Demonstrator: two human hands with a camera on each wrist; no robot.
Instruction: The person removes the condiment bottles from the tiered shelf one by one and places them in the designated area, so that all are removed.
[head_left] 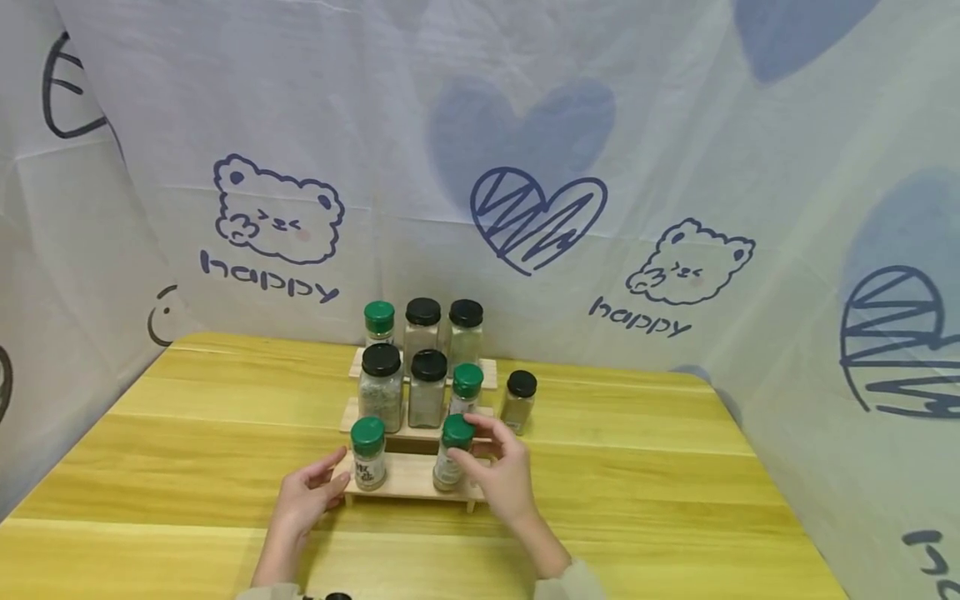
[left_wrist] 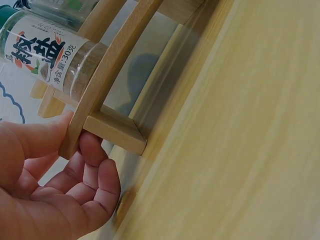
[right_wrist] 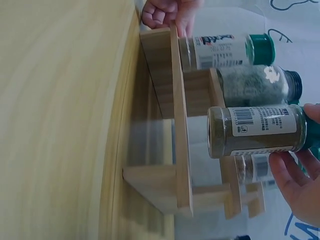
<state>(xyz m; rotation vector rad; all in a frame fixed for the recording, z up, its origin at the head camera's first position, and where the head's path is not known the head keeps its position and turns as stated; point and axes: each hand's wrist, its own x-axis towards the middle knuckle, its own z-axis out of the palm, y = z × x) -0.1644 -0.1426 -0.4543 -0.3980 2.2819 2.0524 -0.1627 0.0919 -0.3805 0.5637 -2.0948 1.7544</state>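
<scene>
A tiered wooden spice rack (head_left: 408, 479) stands on the table. My left hand (head_left: 300, 500) pinches the left end of its lowest tier, thumb above and fingers curled beneath, as the left wrist view shows. With thumb and fingers, my right hand (head_left: 510, 475) holds a green-capped spice jar (right_wrist: 260, 127) by its cap, upright over the right part of that tier. In the right wrist view a gap shows between the jar's base and the tier's board. Another green-capped jar (left_wrist: 42, 50), with a printed label, stands on the tier's left end beside my left hand.
The middle tier bears two black-capped jars (head_left: 381, 396) and a green-capped one (head_left: 467, 383). On the top tier are a green-capped jar (head_left: 379, 318) and two black-capped jars (head_left: 423, 321). A black-capped jar (head_left: 518, 404) stands on the table right of the rack. A printed curtain (head_left: 405, 125) hangs behind.
</scene>
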